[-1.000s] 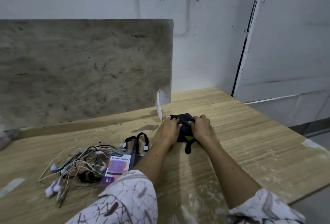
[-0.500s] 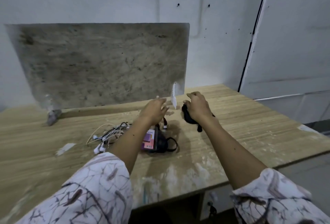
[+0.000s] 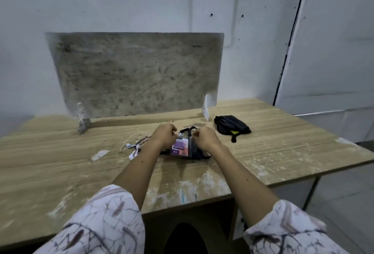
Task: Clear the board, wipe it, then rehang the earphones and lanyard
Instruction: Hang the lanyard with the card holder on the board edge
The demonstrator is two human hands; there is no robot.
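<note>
- The grey board (image 3: 137, 73) stands propped upright against the wall at the back of the wooden table (image 3: 50, 164), on two small feet. Nothing hangs on it, so clearing looks done.
- The black cloth (image 3: 230, 126) lies bunched on the table in front of the board's right foot, with no hand on it. Set aside like that, it suggests the wiping is likely over too, though the board's mottled surface gives no sure sign.
- The lanyard (image 3: 187, 146), a black strap with a clear ID card holder showing a purple card, lies on the table in front of the board's right half.
- The left hand (image 3: 164, 135) and right hand (image 3: 204, 136) are both on the lanyard's far end, fingers curled in. They appear to pinch the strap near its clip, probably to open the loop for hanging. The fingertips are hidden, so the exact grip cannot be told.
- The earphones (image 3: 134, 145), a tangle of white and pale cables with white buds, lie just left of the lanyard, partly behind the left forearm, untouched and apparently waiting their turn.
</note>
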